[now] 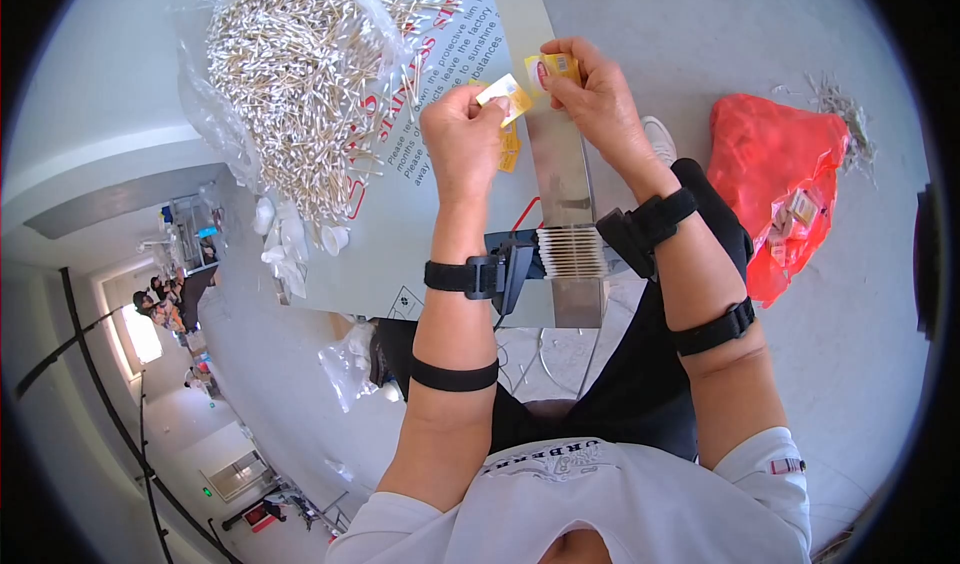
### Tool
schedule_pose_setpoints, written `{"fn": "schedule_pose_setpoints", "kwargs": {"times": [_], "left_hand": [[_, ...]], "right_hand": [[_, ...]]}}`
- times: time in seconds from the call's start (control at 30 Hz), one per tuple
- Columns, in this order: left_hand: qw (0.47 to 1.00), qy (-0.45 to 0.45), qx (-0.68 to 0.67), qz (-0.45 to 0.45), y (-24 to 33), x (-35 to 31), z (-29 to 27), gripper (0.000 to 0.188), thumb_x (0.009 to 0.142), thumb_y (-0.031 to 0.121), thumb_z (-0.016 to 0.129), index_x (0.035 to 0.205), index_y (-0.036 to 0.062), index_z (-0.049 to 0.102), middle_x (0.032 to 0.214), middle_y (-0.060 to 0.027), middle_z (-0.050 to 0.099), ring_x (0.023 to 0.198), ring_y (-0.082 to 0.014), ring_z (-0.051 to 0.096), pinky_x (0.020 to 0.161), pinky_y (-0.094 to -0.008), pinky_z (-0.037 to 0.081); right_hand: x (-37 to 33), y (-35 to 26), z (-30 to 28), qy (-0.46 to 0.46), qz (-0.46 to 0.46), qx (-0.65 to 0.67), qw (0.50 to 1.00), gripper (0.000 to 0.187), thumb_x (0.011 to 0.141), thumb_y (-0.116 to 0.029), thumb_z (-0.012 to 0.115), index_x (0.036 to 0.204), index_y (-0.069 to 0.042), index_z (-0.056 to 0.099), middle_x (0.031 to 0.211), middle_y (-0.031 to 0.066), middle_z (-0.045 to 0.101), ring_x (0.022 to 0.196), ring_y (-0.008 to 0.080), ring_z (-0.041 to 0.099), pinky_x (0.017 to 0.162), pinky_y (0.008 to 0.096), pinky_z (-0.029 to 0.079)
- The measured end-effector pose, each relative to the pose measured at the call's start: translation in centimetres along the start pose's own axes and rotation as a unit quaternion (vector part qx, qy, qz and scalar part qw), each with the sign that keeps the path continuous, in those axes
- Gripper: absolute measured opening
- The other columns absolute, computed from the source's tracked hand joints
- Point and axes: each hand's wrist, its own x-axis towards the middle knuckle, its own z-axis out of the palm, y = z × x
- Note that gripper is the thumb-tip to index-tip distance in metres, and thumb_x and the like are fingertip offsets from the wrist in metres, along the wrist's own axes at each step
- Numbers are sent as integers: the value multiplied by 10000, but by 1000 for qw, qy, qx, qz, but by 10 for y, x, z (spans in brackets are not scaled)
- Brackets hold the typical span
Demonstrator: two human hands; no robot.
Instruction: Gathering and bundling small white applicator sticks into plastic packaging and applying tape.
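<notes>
Two small cards up over the table (pixel 565 169)

Left hand (pixel 460 142) pinches a yellow-white card (pixel 516 98), thumb and fingers closed; right hand (pixel 603 107) likewise grips a red-oval card (pixel 541 72), just beside it. Print too small to read from here. Loose yellow cards (pixel 509 155) lie below, partly hidden by the left hand. Table film (pixel 390 234) bears red and black lettering. Swab row (pixel 572 254) between the wrists; swab heap (pixel 290 84), clear bag (pixel 222 136) far left; red bag (pixel 770 154) to the right.
</notes>
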Motion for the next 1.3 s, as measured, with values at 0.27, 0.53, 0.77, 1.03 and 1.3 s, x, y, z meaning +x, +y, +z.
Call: {"fn": "schedule_pose_setpoints", "kwargs": {"times": [0.27, 0.53, 0.77, 1.03, 1.3], "left_hand": [[999, -2, 13, -38, -37, 6, -35, 163, 769, 16, 699, 678, -33, 574, 621, -27, 580, 543, -55, 479, 490, -234, 387], [992, -36, 117, -44, -69, 3, -50, 233, 717, 100, 765, 653, -24, 579, 569, -38, 562, 521, -84, 470, 495, -267, 404], [998, -15, 61, -30, -74, -2, -56, 231, 728, 96, 748, 636, -14, 567, 570, -27, 546, 517, -83, 445, 482, -262, 378], [997, -24, -53, -59, -71, -39, -83, 250, 743, 85, 730, 620, -20, 540, 572, 8, 497, 518, -54, 380, 453, -244, 307], [975, -94, -154, -131, -71, -113, -74, 245, 793, 90, 728, 638, 45, 543, 572, -6, 555, 443, -41, 465, 365, -191, 305]], "right_hand": [[8, 11, -16, -17, 0, -57, 998, 304, 842, -123, 668, 1106, -21, 555, 842, 109, 637, 620, 129, 570, 572, 272, 492], [76, 2, -7, -131, -43, -178, 974, 359, 827, -96, 670, 1150, -30, 528, 862, 64, 597, 621, 85, 516, 600, 223, 481], [94, 24, 6, -50, -270, -415, 867, 483, 780, -188, 700, 1215, -51, 541, 1002, 157, 632, 855, 323, 634, 777, 378, 513], [84, 27, -9, -113, -310, -468, 820, 197, 794, -105, 579, 961, -8, 620, 981, 150, 647, 1055, 350, 528, 899, 410, 453], [-70, 2, -17, 51, -232, -467, 851, 317, 755, -212, 696, 1030, -60, 652, 1083, 159, 615, 1010, 358, 557, 877, 426, 456]]}}
